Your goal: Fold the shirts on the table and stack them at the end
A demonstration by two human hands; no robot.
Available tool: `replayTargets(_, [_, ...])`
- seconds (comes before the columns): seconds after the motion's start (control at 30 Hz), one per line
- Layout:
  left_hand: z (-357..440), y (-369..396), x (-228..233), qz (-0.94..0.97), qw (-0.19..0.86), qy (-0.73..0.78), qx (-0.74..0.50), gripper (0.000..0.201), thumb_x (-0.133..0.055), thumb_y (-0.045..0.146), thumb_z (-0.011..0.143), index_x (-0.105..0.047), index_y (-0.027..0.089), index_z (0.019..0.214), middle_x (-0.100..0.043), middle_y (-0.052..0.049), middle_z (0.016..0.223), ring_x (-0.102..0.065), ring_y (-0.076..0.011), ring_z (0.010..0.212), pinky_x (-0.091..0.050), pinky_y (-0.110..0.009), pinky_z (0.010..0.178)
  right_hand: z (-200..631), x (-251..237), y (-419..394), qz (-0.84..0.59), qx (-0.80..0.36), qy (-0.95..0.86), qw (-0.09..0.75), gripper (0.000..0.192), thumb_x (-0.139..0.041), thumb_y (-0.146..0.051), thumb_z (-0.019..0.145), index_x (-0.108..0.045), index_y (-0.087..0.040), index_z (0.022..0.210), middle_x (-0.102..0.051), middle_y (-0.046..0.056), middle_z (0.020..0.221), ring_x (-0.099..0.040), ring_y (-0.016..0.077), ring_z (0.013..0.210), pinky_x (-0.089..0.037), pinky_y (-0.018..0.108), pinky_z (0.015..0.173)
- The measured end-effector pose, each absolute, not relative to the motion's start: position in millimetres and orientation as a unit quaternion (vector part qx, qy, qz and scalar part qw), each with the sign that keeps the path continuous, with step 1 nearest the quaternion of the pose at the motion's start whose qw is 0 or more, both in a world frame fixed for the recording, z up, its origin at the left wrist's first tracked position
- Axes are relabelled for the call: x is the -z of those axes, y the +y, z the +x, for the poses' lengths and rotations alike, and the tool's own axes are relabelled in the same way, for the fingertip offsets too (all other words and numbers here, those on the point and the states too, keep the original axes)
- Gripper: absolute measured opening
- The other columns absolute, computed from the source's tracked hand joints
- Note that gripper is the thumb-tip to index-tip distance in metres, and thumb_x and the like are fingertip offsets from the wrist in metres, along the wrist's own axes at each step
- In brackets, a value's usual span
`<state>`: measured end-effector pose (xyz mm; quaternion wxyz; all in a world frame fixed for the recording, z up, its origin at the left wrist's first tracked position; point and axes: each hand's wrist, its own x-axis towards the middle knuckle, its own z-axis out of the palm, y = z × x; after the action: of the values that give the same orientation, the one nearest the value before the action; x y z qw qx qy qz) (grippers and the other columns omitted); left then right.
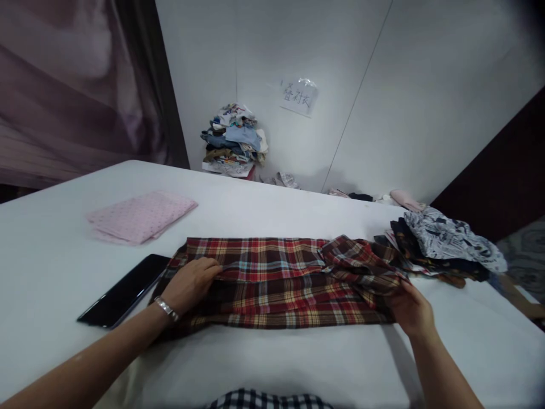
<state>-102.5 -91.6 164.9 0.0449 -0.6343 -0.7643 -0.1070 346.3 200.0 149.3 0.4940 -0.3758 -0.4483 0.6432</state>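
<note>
A plaid shirt (pixel 264 284) in red, brown and yellow lies folded into a long strip across the white table. At its left end, my left hand (pixel 193 284) is closed on the cloth, with fingers bent over a fold and the fingertips partly hidden. My right hand (pixel 413 307) pinches the bunched fabric at the right end, slightly lifted from the table. Around the middle right, a loose piece of the shirt, perhaps the collar or a sleeve, is folded over in a crumpled heap.
Left of the shirt lies a dark glossy tablet-like slab (pixel 128 289), with a folded pink dotted cloth (pixel 142 217) behind it. Heaped garments (pixel 451 241) lie at the right on the table (pixel 255 199). A tall clothes stack (pixel 234 142) stands by the wall, below a paper sign (pixel 298 97).
</note>
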Motion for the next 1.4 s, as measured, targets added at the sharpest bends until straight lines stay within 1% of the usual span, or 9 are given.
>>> replayTargets(0.37, [-83,-67,-192,-0.618,-0.085,-0.763,0.170,0.032,-0.045,0.046,0.088,-0.065,0.023,0.099,-0.068,-0.005,0.102,-0.065,-0.0195,0.088,-0.051,-0.032,0.078,315,-188,188,-0.328,-0.530,-0.614,0.484,0.022,-0.065,-0.033,0.072,-0.071,-0.024,0.091,-0.073,0.004,0.091,-0.068,0.0219,0.085,-0.055,0.035,0.079])
replayTargets(0.53, [-21,4,-211,-0.733,-0.035,-0.636,0.240,0.048,-0.052,0.035,0.086,-0.046,0.023,0.132,-0.051,-0.010,0.138,-0.048,-0.0233,0.125,-0.041,-0.042,0.104,294,-209,162,-0.221,-0.390,-0.841,0.302,0.027,-0.051,-0.019,0.079,-0.073,-0.024,0.093,-0.073,0.004,0.094,-0.068,0.0212,0.088,-0.053,0.036,0.083])
replayTargets(0.7, [32,71,-210,-0.844,-0.003,-0.505,0.183,0.078,-0.056,0.010,0.072,-0.030,0.024,0.144,-0.026,-0.009,0.155,-0.021,-0.0258,0.142,-0.022,-0.050,0.114,279,-218,144,-0.104,-0.299,-0.915,0.251,0.040,-0.042,-0.009,0.076,-0.070,-0.023,0.100,-0.073,0.003,0.097,-0.067,0.0189,0.087,-0.053,0.032,0.079])
replayTargets(0.77, [37,90,-208,-0.852,-0.003,-0.503,0.147,0.076,-0.057,0.008,0.066,-0.039,0.023,0.138,-0.034,-0.009,0.151,-0.023,-0.0271,0.142,-0.016,-0.053,0.115,280,-216,143,-0.102,-0.276,-0.917,0.268,0.042,-0.042,-0.007,0.075,-0.069,-0.023,0.103,-0.073,0.004,0.097,-0.067,0.0188,0.087,-0.053,0.032,0.079])
replayTargets(0.87, [31,104,-209,-0.831,-0.029,-0.545,0.110,0.045,-0.058,0.009,0.064,-0.062,0.022,0.106,-0.063,-0.008,0.120,-0.044,-0.0281,0.128,-0.013,-0.057,0.113,285,-210,146,-0.108,-0.259,-0.908,0.311,0.046,-0.041,-0.005,0.076,-0.066,-0.025,0.109,-0.072,0.003,0.095,-0.066,0.0182,0.085,-0.052,0.031,0.076])
replayTargets(0.97, [21,94,-223,-0.797,-0.057,-0.586,0.136,0.029,-0.053,0.010,0.065,-0.064,0.022,0.088,-0.070,-0.003,0.095,-0.060,-0.0217,0.103,-0.017,-0.055,0.113,290,-205,151,-0.107,-0.245,-0.903,0.337,0.051,-0.043,-0.005,0.076,-0.061,-0.027,0.118,-0.071,0.003,0.096,-0.065,0.0180,0.084,-0.051,0.032,0.076])
replayTargets(1.07, [15,62,-251,-0.775,-0.048,-0.596,0.205,0.036,-0.046,0.012,0.068,-0.063,0.025,0.097,-0.070,0.000,0.098,-0.062,-0.0180,0.095,-0.030,-0.046,0.110,290,-201,157,-0.095,-0.238,-0.914,0.314,0.056,-0.051,-0.009,0.075,-0.054,-0.027,0.127,-0.069,0.006,0.102,-0.063,0.0205,0.090,-0.049,0.037,0.081])
replayTargets(1.2, [10,5,-290,-0.733,-0.005,-0.625,0.268,0.042,-0.043,0.019,0.070,-0.063,0.033,0.105,-0.071,0.002,0.094,-0.065,-0.0187,0.087,-0.053,-0.033,0.082,286,-193,169,-0.090,-0.213,-0.937,0.263,0.057,-0.057,-0.011,0.075,-0.052,-0.025,0.130,-0.065,0.009,0.114,-0.058,0.0239,0.102,-0.044,0.044,0.092])
replayTargets(1.4, [-1,-56,-290,-0.701,0.054,-0.640,0.308,0.040,-0.048,0.036,0.078,-0.055,0.055,0.113,-0.071,0.013,0.100,-0.070,-0.0215,0.080,-0.061,-0.036,0.068,274,-174,211,-0.142,-0.182,-0.951,0.206,0.048,-0.054,-0.006,0.074,-0.061,-0.025,0.118,-0.066,0.007,0.114,-0.057,0.0229,0.107,-0.038,0.046,0.099])
